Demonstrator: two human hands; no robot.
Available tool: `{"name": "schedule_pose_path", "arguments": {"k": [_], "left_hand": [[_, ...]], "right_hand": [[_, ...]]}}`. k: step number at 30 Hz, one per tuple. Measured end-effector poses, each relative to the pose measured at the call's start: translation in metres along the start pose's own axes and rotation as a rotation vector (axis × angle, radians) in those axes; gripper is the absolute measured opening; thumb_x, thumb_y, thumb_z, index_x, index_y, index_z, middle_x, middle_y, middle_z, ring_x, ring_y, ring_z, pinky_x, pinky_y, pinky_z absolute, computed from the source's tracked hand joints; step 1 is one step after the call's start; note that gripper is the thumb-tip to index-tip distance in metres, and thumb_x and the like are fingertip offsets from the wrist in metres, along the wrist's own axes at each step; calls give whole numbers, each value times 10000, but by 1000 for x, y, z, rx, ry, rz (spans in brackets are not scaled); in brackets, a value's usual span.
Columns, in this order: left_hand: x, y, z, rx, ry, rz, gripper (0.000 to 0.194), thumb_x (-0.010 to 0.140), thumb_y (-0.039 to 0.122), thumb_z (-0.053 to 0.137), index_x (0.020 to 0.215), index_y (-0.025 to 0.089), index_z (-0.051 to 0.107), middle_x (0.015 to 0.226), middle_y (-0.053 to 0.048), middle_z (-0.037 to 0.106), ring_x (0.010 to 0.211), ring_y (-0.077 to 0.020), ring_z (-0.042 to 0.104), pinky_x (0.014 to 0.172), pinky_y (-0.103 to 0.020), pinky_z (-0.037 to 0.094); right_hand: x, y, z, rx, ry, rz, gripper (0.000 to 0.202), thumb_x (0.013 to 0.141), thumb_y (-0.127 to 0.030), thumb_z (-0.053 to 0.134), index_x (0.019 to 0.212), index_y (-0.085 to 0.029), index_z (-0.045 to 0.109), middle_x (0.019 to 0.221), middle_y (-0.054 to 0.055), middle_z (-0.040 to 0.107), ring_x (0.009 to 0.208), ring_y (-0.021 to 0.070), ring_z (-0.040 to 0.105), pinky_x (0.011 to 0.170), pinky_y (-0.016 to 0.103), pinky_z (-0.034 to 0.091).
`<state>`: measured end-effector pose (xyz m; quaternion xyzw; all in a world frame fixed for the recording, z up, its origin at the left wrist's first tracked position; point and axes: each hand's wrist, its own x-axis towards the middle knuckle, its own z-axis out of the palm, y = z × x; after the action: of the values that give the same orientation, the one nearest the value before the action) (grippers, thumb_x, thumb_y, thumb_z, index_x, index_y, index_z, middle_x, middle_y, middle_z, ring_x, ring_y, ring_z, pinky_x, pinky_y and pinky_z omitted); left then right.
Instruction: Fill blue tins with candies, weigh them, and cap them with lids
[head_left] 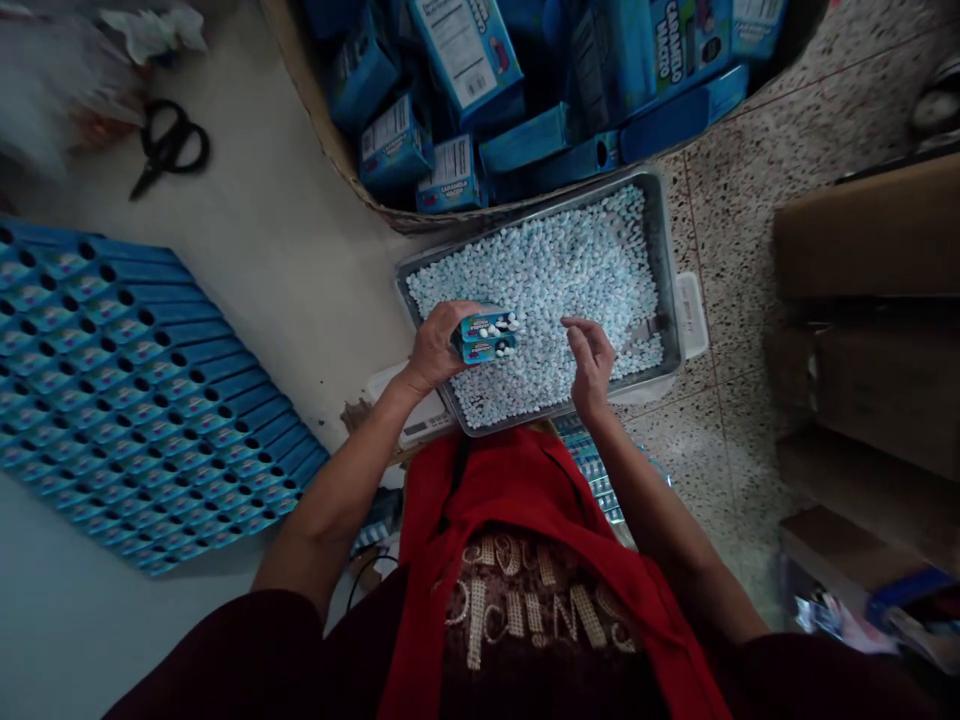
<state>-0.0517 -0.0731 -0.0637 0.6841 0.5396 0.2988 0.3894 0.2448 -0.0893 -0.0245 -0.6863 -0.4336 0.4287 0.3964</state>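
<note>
Two small blue candy boxes [474,352], stacked side by side, are gripped in my left hand [433,350] over the left part of a metal tray [667,240]. White and pale candies rest on the right ends of both boxes, around their openings. The tray holds a thick layer of small white and pale-blue candies [540,270]. Over the tray's right half is my right hand [592,365], fingers loosely bent and apart, with nothing visible in them. It is separate from the boxes.
A cardboard carton [330,140] full of blue boxes stands behind the tray. Rows of blue boxes with round holes [150,390] are stacked at left. Black scissors [169,150] lie on the table. A white scale [420,425] is partly under the tray. Brown cartons [870,230] stand at right.
</note>
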Motion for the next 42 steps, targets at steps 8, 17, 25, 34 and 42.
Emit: {"name": "schedule_pose_path", "arguments": {"k": [8, 17, 25, 34, 42], "left_hand": [[-24, -3, -9, -191, 92, -167, 925, 780, 885, 978, 1402, 262, 694, 1351, -114, 854, 1214, -319, 854, 1076, -458, 687], [-21, -9, -13, -325, 50, -163, 966, 762, 928, 975, 1419, 284, 682, 1396, -119, 842, 1223, -323, 853, 1059, -464, 700], [-55, -43, -76, -49, 418, -134, 870, 847, 905, 940, 1420, 318, 651, 1430, -95, 798, 1353, -386, 804, 1199, -621, 674], [-40, -171, -126, -88, 795, -436, 1091, 560, 927, 1020, 1318, 299, 551, 1297, -112, 738, 1242, -406, 811, 1174, -692, 669], [-38, -100, -153, 72, 751, -412, 1391, 657, 557, 1153, 1770, 271, 370, 1726, -259, 582, 1668, -487, 576, 1385, -707, 478]], "right_hand": [[7, 45, 7, -491, -28, -298, 506, 1066, -670, 695, 1372, -273, 760, 1610, 211, 685, 1556, 421, 614, 1348, 717, 448], [58, 43, 43, -593, -119, -410, 515, 1061, -590, 696, 1484, -296, 708, 1713, 195, 612, 1665, 435, 502, 1396, 762, 370], [59, -2, 53, -494, -7, -539, 375, 1066, -476, 672, 1395, -307, 730, 1537, 180, 688, 1491, 436, 631, 1312, 771, 454], [184, -146, 112, -551, -89, -717, 490, 1121, -618, 714, 1474, -280, 750, 1461, 163, 761, 1496, 471, 627, 1349, 796, 431], [262, -126, 183, -736, -56, -558, 879, 1047, -678, 747, 1694, -109, 575, 1427, 265, 721, 1459, 544, 653, 1193, 823, 527]]}}
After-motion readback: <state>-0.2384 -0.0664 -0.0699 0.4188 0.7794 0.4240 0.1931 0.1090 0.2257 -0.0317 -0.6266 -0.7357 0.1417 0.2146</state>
